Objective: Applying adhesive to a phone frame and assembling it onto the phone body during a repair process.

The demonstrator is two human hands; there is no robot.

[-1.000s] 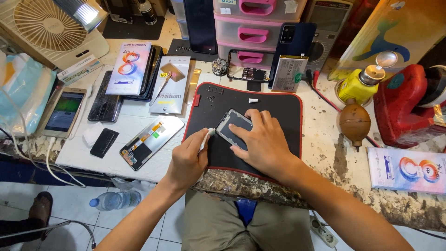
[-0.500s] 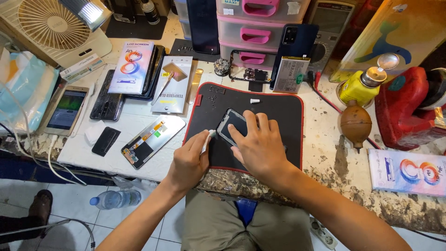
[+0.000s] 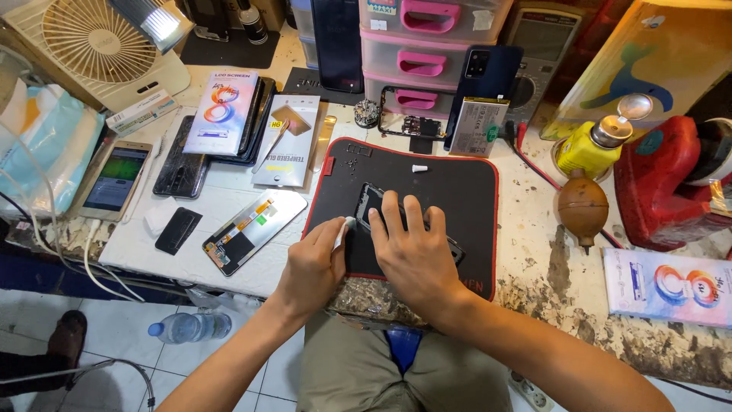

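Both hands are over the black mat (image 3: 457,183) with the red border, which lies at the front edge of the worktop (image 3: 534,252). The right hand (image 3: 415,255) lies flat, fingers spread and pressed down on one dark phone frame (image 3: 370,200) in the middle of the mat. Most of that frame is hidden under the palm. The left hand (image 3: 313,267) comes in just beside it, fingers pinched together on one small white wipe (image 3: 343,229), its tip touching the frame's left edge.

Count the rest: one tiny white piece (image 3: 419,168) sits alone near the mat's back edge. Left of the mat lies one loose display panel (image 3: 254,231), face down with its ribbon showing, then one small black rectangle (image 3: 178,230), and one lit phone (image 3: 114,179) at the left edge of the worktop, with a white cable nearby (I cannot tell whether it is plugged in). Two flat retail packets lie behind those: one screen box (image 3: 223,113) and one tempered-glass sleeve (image 3: 287,141).

At the back edge stands one drawer unit (image 3: 427,53) with three pink handles showing, all drawers closed, contents unseen. One white fan (image 3: 99,53) fills the back left corner. On the right side: one yellow pump bottle (image 3: 591,145), one brown rubber blower (image 3: 583,207), both upright. One plastic water bottle (image 3: 189,326) lies on the floor tiles below.
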